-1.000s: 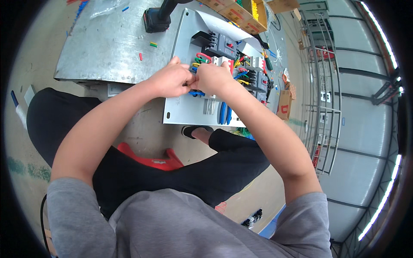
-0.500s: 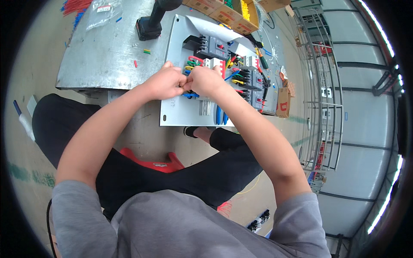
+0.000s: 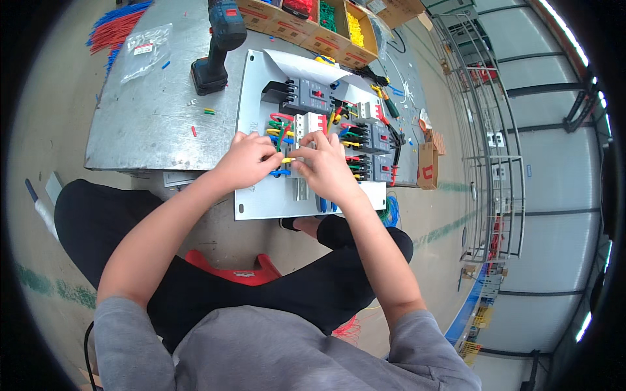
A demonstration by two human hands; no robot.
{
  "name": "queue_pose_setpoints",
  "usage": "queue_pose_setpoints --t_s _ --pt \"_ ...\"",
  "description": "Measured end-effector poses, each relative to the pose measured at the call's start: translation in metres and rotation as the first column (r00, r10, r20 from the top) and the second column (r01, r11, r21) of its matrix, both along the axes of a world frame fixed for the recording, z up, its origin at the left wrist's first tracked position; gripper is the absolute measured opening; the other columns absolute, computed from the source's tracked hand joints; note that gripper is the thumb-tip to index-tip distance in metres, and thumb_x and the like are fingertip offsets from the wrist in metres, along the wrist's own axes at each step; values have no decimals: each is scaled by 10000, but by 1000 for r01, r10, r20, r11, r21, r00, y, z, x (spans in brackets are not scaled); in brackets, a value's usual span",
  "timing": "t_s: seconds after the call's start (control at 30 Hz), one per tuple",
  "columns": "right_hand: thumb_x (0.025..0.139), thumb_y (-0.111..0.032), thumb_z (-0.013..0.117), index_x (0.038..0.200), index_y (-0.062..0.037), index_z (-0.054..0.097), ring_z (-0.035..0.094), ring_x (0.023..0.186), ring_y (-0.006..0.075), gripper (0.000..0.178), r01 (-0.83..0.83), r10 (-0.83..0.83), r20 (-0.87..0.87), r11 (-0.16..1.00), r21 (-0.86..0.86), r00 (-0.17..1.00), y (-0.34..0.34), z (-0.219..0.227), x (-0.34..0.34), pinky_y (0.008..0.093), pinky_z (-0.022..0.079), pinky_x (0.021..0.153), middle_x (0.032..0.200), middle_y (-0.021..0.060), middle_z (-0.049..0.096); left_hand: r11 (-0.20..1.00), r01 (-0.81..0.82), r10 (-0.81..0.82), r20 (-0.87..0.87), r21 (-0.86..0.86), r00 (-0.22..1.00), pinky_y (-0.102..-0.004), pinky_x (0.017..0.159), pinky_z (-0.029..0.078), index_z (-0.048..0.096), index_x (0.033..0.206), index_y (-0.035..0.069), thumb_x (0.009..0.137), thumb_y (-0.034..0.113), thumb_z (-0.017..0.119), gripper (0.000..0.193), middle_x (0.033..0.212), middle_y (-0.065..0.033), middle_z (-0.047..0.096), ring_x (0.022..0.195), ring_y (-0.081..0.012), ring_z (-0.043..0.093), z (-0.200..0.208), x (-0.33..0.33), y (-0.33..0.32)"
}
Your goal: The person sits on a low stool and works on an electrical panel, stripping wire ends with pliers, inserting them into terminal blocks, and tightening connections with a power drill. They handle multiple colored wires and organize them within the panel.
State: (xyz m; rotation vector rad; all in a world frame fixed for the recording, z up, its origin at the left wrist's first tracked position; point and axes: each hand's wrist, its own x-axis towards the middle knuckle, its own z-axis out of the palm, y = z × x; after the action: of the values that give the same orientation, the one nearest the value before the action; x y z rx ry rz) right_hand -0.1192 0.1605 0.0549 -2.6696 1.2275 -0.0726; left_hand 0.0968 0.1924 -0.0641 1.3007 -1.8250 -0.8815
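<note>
My left hand is over the left side of a pale metal mounting plate, its thumb and fingers pinched at one end of a short yellow wire. The fingertips of my right hand close in on the wire's other end. Next to my fingers is a white miniature circuit breaker, with red, green, yellow and blue wires looping out at its left. Above it sits a grey moulded-case breaker. More grey breakers with coloured wires are to the right. My fingers hide part of the wiring.
A cordless drill stands on the metal table, left of the plate. Cardboard bins with coloured caps line the back. A clear plastic bag, loose red and blue pieces, and pliers lie about. A red stool is below.
My hands have moved apart from close together, showing the yellow wire between the fingertips. The whole view has shifted, so table and plate appear lower.
</note>
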Motion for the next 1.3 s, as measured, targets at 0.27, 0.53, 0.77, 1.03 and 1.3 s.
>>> queue_pose_setpoints --t_s 0.27,0.53,0.77,1.03,1.3 --pt "863 -183 865 964 -159 889 540 1185 330 106 152 -151 -31 987 60 988 -1 -16 12 497 391 1009 1167 62 654 989 -21 30 57 -144 998 -450 933 432 789 895 79 1036 299 698 277 891 -72 695 971 -292 620 -3 -12 8" --pt "818 -215 873 884 -198 912 604 1154 340 78 134 -75 -324 977 165 943 -28 1 37 525 382 1028 1050 61 755 983 -4 -5 -49 -185 999 -451 873 495 777 881 51 995 261 750 241 879 -100 690 904 -324 659 -15 -2 5" --pt "813 -188 817 853 -212 910 613 1156 337 104 106 -52 -355 985 134 933 -33 -2 37 537 388 1036 1014 58 783 981 90 -110 -112 -172 988 -461 922 535 729 908 20 977 196 760 192 1053 -146 625 1024 -353 647 -5 11 3" --pt "820 -182 777 867 -221 902 606 1196 346 139 18 47 -538 993 115 842 -40 2 57 558 384 1061 1046 74 786 960 86 -109 -74 -267 991 -467 895 532 669 861 3 932 147 724 170 1018 -145 617 1019 -376 630 -17 7 1" --pt "873 -231 737 1061 -122 873 586 1304 373 256 30 46 -639 994 109 768 -46 -2 70 601 366 1127 1192 105 788 972 1 -29 -117 -237 993 -478 826 544 659 709 1 839 195 745 249 911 -137 619 956 -350 648 -18 4 -2"
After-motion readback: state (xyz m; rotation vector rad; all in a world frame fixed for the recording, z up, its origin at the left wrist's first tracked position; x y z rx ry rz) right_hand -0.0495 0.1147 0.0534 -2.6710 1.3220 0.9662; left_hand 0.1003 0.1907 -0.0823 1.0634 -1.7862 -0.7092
